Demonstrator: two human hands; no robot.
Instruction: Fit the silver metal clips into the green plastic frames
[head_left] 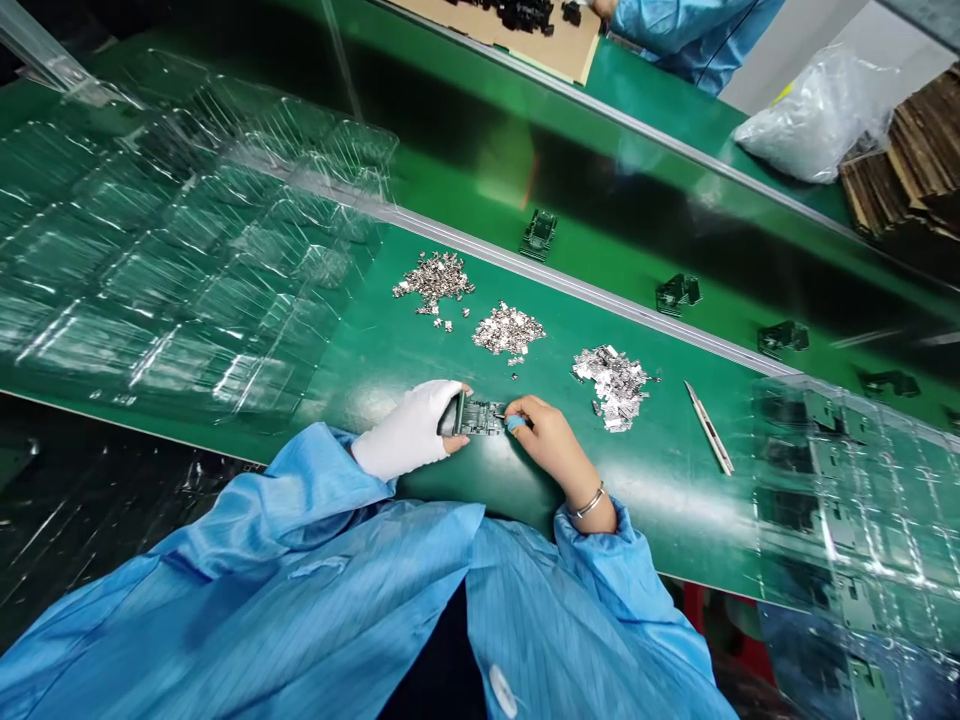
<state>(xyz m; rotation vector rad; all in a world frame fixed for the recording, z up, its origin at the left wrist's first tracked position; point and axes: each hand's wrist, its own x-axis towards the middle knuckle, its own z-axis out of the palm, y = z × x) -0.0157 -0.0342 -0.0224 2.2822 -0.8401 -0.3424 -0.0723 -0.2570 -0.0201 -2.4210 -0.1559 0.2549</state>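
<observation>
My left hand (412, 428), in a white glove, grips the left end of a small dark plastic part (477, 417) just above the green bench. My right hand (546, 436), bare with a blue finger cot and a silver bracelet, pinches at the part's right end; what sits between its fingertips is too small to make out. Beyond my hands lie three heaps of small shiny metal pieces: a left heap (435, 279), a middle heap (508, 329) and a right heap (613, 380).
Tweezers (709, 427) lie right of the heaps. Clear blister trays (172, 250) are stacked at left, and trays holding dark parts (847, 490) at right. Several dark parts (538, 234) ride the conveyor belt (615, 200) behind. Another person's blue sleeve (686, 30) shows top right, near a plastic bag (817, 115).
</observation>
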